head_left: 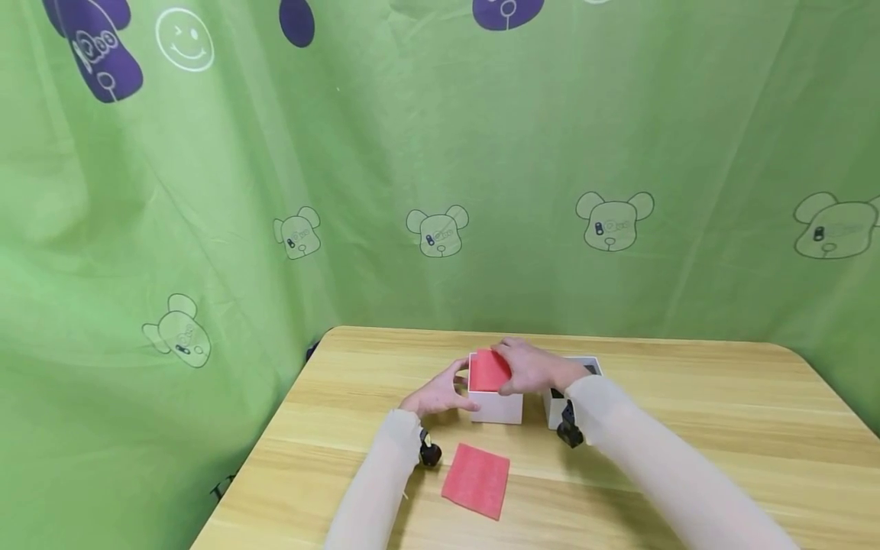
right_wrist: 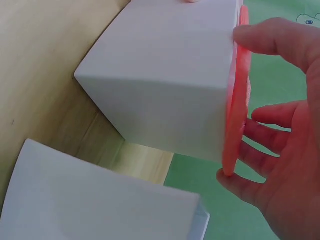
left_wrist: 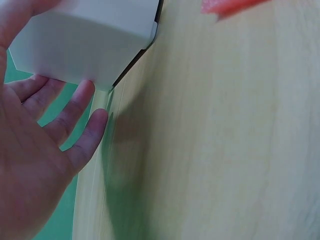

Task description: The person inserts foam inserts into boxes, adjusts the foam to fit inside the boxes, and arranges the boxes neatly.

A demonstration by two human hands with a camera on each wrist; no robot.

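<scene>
A white box (head_left: 496, 408) stands on the table with a red foam sheet (head_left: 490, 370) lying across its top. My left hand (head_left: 440, 392) spans the box's left side, thumb at the front and fingers toward the back; in the left wrist view its fingertips (left_wrist: 86, 89) touch the white wall. From above, my right hand (head_left: 532, 368) holds the red sheet by its edges. The right wrist view has the thumb at one edge of the sheet (right_wrist: 236, 110) and fingers at the opposite side. What lies inside the box under the sheet is hidden.
A second red foam sheet (head_left: 477, 481) lies flat on the wooden table (head_left: 344, 397) in front of the box. To the right, partly behind my right wrist, stands another white box part (head_left: 555, 416) with a dark inside. A green curtain (head_left: 522, 283) hangs behind the table.
</scene>
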